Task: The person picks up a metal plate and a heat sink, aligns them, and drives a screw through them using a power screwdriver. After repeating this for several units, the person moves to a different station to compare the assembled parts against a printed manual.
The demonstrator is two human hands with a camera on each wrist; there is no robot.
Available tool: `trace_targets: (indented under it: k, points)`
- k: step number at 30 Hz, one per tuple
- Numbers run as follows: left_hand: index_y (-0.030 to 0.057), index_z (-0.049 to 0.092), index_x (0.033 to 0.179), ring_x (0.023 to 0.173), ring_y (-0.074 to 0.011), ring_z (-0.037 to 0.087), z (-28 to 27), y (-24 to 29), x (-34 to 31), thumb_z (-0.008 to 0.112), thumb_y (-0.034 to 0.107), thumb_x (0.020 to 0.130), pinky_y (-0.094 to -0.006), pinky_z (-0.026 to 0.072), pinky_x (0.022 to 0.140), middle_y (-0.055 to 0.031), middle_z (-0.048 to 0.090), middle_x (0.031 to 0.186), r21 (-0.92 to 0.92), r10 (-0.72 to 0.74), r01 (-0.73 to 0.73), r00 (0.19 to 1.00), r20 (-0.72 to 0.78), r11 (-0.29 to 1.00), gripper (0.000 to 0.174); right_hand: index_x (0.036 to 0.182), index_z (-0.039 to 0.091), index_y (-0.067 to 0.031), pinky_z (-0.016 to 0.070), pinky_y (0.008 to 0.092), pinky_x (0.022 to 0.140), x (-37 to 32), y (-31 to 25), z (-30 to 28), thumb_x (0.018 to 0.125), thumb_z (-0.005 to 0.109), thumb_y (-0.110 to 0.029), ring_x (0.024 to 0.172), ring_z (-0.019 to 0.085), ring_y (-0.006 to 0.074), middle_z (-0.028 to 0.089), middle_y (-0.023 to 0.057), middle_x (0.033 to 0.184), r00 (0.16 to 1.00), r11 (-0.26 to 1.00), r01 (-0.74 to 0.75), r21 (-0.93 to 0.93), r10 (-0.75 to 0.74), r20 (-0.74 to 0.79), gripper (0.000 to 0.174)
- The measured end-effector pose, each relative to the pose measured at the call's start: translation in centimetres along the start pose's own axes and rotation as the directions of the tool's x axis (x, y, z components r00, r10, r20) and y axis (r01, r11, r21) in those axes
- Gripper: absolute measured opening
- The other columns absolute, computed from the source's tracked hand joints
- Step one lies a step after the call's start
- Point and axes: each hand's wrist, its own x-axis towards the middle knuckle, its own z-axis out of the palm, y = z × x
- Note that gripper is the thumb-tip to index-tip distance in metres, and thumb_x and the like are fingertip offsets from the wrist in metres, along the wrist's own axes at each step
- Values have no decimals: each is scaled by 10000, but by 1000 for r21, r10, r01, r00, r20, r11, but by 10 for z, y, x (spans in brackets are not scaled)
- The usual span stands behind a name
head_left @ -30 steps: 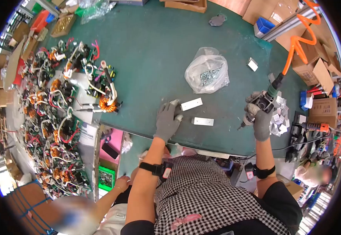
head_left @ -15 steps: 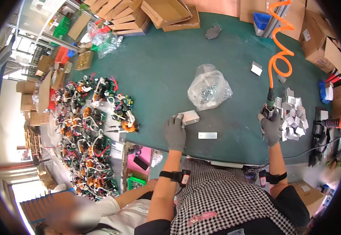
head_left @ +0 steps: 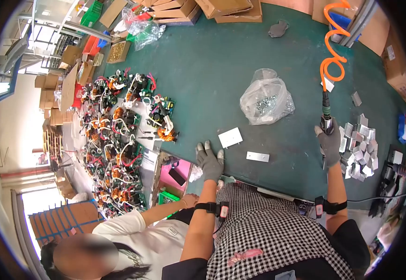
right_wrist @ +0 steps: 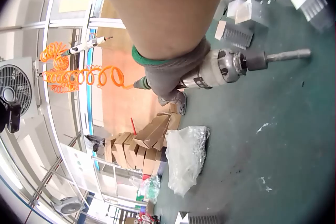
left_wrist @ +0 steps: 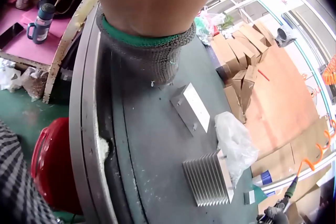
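My gloved left hand is at the table's near edge, fingers spread and holding nothing. Just beyond its fingertips lies a silver metal block, also in the left wrist view. To its right is a second metal piece; the left wrist view shows its fins. My gloved right hand grips a power tool on a coiled orange hose, its long bit clear of the metal parts. Beyond the blocks sits a clear bag of small screws.
Finned metal pieces are heaped right of my right hand. Wired circuit boards crowd the left side. Cardboard trays and a grey glove lie at the back. A person in white sits at my left.
My left hand has come off the nearer block, which it was touching half a second ago; the block now lies turned at a different angle. My right hand keeps its grip on the tool.
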Motion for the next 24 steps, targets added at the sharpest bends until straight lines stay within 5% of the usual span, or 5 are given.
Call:
trace_targets:
  k: [5, 11, 24]
  points:
    - [33, 295, 1430, 1381, -453, 172, 1, -1, 0, 502, 454, 916, -527, 149, 1123, -280, 230, 1466, 28, -24, 23, 997, 69, 999, 696, 1101, 535, -58, 478, 295, 655, 4, -6, 7, 764, 714, -139, 676, 596, 153, 592, 58, 842, 1000, 968, -2, -250, 5, 11, 390]
    - [45, 313, 1429, 1359, -467, 209, 6, -4, -2, 521, 450, 901, -542, 177, 1101, -286, 262, 1446, 31, 11, -11, 1000, 17, 999, 697, 1205, 518, -78, 490, 356, 783, 3, 0, 10, 737, 726, -168, 866, 636, 238, 620, 98, 1001, 995, 903, 74, -424, -94, -27, 520]
    - [43, 344, 1407, 1351, -459, 227, 6, -4, -1, 556, 434, 884, -544, 187, 1090, -281, 277, 1434, 1, 23, -23, 999, -25, 1000, 687, 1338, 450, -118, 446, 404, 946, 7, 18, 22, 724, 741, -229, 1137, 554, 308, 504, 118, 1305, 994, 787, 45, -616, -98, -53, 689]
